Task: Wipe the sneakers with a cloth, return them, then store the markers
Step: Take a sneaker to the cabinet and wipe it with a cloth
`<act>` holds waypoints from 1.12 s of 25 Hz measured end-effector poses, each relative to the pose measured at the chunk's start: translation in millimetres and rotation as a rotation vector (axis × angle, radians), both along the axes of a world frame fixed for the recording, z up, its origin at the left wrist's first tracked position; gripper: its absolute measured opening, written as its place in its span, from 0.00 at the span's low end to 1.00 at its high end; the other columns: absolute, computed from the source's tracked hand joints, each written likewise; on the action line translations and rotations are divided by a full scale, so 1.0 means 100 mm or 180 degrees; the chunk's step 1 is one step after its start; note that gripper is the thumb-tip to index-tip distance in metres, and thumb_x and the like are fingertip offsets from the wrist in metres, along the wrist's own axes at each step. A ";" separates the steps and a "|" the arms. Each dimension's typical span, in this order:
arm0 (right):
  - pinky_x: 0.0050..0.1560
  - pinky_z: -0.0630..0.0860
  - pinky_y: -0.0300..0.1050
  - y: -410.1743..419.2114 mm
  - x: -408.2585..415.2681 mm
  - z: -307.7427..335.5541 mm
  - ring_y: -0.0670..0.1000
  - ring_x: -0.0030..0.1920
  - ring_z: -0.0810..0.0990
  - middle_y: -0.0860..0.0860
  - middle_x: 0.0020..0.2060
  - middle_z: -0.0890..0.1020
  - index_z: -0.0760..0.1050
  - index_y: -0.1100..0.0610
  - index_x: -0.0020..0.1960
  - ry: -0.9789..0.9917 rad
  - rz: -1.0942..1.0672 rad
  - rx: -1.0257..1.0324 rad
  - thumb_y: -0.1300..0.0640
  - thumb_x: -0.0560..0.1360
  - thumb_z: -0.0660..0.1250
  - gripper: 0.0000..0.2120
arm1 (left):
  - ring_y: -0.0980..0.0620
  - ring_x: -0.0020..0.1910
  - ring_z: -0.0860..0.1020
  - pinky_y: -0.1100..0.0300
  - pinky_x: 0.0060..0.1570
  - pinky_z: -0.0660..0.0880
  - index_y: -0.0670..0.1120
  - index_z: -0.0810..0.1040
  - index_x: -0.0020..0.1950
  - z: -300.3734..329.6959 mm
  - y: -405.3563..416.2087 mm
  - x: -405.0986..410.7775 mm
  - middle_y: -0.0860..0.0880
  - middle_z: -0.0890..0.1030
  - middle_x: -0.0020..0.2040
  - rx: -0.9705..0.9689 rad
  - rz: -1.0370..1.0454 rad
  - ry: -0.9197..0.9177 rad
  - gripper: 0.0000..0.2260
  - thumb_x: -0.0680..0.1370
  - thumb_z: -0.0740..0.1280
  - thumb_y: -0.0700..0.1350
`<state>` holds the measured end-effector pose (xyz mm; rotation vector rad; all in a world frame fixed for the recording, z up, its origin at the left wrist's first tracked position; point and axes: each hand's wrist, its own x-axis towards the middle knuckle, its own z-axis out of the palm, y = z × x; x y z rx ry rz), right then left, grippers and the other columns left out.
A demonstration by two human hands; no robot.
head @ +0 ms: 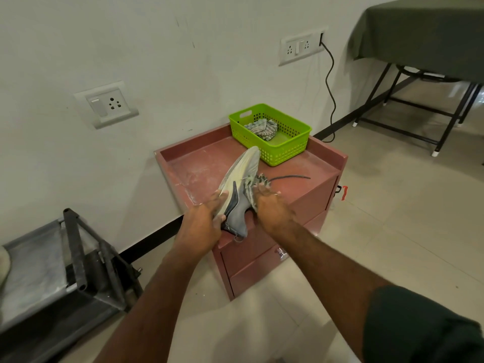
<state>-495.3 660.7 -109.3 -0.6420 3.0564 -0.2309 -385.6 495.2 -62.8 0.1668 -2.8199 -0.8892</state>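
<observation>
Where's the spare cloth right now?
In the head view, the striped cloth lies crumpled inside the green basket, at the back right corner of the red cabinet top, beyond the sneaker held in both hands.

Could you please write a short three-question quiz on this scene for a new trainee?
1. True or false: the green basket sits on the floor.
2. Which hand grips the sneaker at its sole side? A) left B) right C) neither
3. Fill in: inside the basket lies a crumpled ____.

Key:
1. False; it stands on the red cabinet, at the back right corner.
2. A; the right hand holds a cloth against the sneaker's upper.
3. Cloth, striped.
</observation>
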 end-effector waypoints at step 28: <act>0.78 0.60 0.52 -0.29 0.14 0.32 0.52 0.80 0.57 0.48 0.78 0.65 0.64 0.53 0.78 -0.0119 0.0936 -0.1613 0.74 0.70 0.57 0.39 | 0.52 0.51 0.80 0.57 0.55 0.77 0.53 0.68 0.76 -0.07 -0.07 -0.05 0.52 0.83 0.56 0.0423 0.0207 0.0093 0.30 0.76 0.73 0.44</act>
